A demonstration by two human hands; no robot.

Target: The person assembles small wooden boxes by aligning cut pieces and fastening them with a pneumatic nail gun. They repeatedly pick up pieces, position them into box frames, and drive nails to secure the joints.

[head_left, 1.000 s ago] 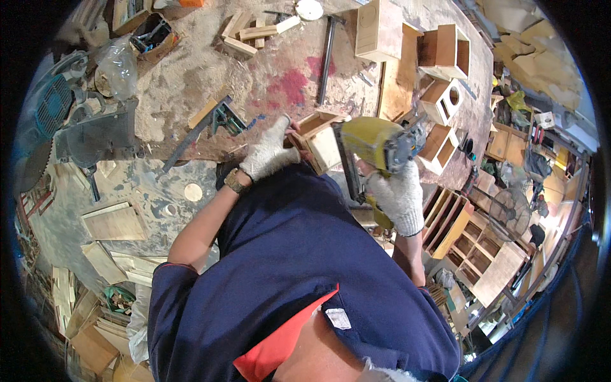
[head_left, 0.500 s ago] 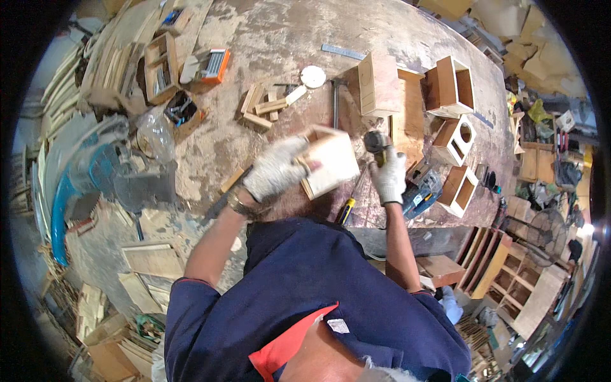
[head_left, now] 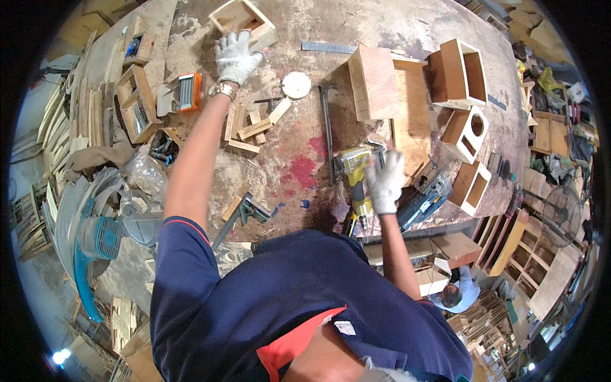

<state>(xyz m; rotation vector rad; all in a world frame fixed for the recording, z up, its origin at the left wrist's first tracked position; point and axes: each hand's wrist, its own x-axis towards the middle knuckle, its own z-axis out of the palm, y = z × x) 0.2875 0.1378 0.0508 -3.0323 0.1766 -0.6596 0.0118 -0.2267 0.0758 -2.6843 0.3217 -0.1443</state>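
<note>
My left hand [head_left: 237,58], in a pale work glove, reaches out to the far side of the workbench. Its fingers are spread at the near edge of an open wooden box [head_left: 264,30]. On the right, my gloved right hand [head_left: 386,183] is beside a yellow and black power tool [head_left: 354,167], its fingers apart and slightly blurred. That tool lies on the bench, and a hose or fitting at its top is partly hidden. Close by is a blue power tool [head_left: 425,198].
Several wooden boxes, one with a round hole [head_left: 468,134], stand at the right. Small wood strips [head_left: 254,127], a white disc [head_left: 296,84], a clamp [head_left: 245,210] and a steel ruler [head_left: 328,48] lie about. A teal mitre saw [head_left: 95,239] stands left; another person [head_left: 459,293] is lower right.
The wooden box has moved from in front of me to the far side of the bench, with my left hand following. My right hand has let go of the power tool, which now lies down.
</note>
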